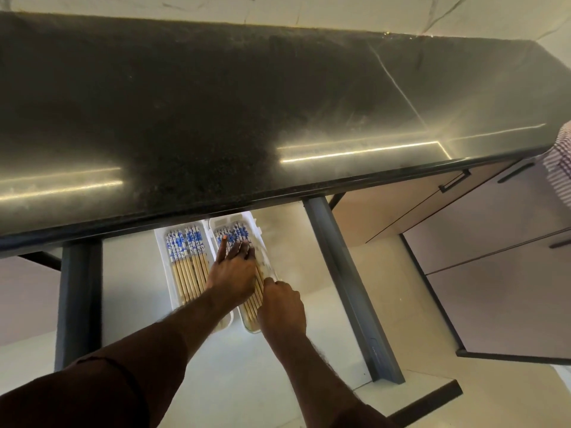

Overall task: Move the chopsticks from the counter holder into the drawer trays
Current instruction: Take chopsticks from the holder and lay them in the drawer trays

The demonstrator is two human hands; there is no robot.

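The dark surface (216, 118) overhangs the far end of my open drawer (349, 273), hiding the tops of both white trays (160, 248) at centre frame. My left hand (231, 273) lies flat over the right tray's chopsticks (253, 301), covering their middles. My right hand (282, 304) blocks that tray's near end, and its fingertips are turned away, so I cannot tell what my grip there holds. A striped sleeve (559, 168) is cut off at the right edge. My forearms run off the bottom.
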